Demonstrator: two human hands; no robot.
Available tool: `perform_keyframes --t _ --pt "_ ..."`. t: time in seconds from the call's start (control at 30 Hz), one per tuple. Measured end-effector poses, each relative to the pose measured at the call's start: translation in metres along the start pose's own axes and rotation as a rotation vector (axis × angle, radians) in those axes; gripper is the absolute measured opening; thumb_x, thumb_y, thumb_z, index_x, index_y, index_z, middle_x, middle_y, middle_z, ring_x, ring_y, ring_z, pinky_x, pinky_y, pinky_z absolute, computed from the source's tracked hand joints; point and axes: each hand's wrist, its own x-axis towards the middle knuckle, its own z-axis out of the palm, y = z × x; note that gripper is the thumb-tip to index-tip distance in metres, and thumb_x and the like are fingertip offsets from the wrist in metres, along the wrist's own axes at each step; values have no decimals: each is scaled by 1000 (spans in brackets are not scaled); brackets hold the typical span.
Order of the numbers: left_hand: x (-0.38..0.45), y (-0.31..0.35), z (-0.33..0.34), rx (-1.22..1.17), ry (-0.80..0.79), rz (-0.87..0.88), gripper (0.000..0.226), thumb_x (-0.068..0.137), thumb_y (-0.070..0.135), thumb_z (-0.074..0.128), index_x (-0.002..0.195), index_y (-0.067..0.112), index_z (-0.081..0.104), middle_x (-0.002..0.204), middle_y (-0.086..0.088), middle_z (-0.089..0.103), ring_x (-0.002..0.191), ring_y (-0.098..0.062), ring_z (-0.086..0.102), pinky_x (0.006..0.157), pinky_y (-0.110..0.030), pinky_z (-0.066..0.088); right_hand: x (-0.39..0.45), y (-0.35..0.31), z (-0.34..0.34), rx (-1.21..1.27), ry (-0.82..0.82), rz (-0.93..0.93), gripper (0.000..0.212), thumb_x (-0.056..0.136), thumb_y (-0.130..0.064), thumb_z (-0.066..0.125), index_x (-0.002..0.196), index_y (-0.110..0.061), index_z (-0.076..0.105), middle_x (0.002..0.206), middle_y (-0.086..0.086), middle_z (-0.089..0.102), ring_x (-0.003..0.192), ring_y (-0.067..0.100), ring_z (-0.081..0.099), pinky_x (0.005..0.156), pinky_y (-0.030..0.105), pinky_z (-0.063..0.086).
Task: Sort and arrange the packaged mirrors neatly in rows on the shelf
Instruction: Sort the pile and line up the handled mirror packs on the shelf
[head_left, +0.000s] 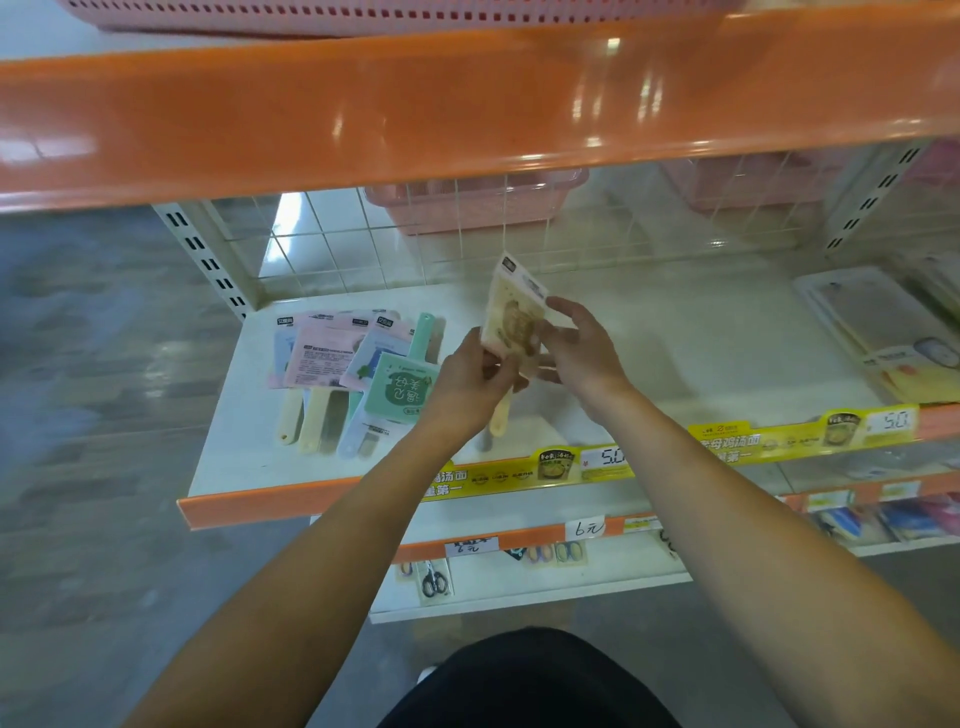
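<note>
A beige packaged hand mirror (511, 312) is held tilted above the white shelf (701, 358). My left hand (470, 376) grips its lower edge near the cream handle, which sticks out below. My right hand (576, 345) pinches the pack's right side, thumb in front and fingers behind. To the left, a loose pile of packaged mirrors (343, 364) in pink, blue and green lies overlapping on the shelf. A green pack (400, 392) lies on top nearest my left hand, and cream and blue handles point toward the front edge.
An orange upper shelf edge (467, 104) hangs close above. Wire mesh (467, 244) backs the shelf, with pink baskets (478, 200) behind it. Clear flat packs (883, 322) lie at the far right. Yellow price strips (800, 431) line the front; scissors (434, 579) hang on a lower shelf.
</note>
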Motion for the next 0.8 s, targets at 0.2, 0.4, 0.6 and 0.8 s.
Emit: perform_keyframes --t 0.2,0.4,0.6,0.8 --pt "1 2 -1 49 100 37 49 83 18 71 124 16 45 86 12 62 68 0 64 67 -29 57 -2 3 3 69 78 -81 31 91 -12 64 118 -23 57 106 12 66 92 26 69 66 42 61" --pt "1 0 -5 120 113 71 51 83 21 71 129 24 50 89 16 60 70 14 59 62 -7 47 3 5 -3 24 176 -114 31 86 -17 71 111 -27 55 105 6 70 87 18 70 66 32 57" --pt "5 -6 -5 282 107 111 41 84 27 67 123 27 54 101 1 59 77 -6 62 74 -28 55 4 8 -1 -72 156 -135 37 87 -17 69 122 -19 56 109 -1 69 77 5 66 67 21 52" --pt "11 -12 -5 423 122 68 39 86 19 64 124 23 56 113 0 50 82 -9 56 76 -23 47 3 12 0 -256 86 -208 51 84 -6 61 132 -22 56 125 -2 57 88 9 66 76 17 52"
